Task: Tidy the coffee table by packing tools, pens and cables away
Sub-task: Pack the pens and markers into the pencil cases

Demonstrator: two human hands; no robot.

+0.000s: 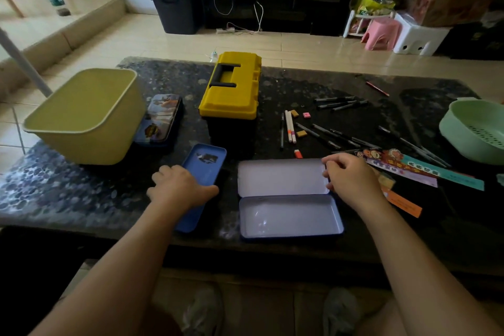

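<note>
Lying open and empty at the front of the coffee table (pixel 81 194), the pencil tin (pixel 290 217) runs left to right, with its lid flipped back. The right hand (pixel 351 177) pinches the lid's right end. The left hand (pixel 181 188) grips a blue tray (pixel 208 169) just beside it. Pens (pixel 341 103) lie loose behind the tin, so packing looks barely begun.

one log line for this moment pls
left hand holds blue tray | right hand pinches open pencil tin lid, tin empty | pens loose on table | toolbox closed
</note>
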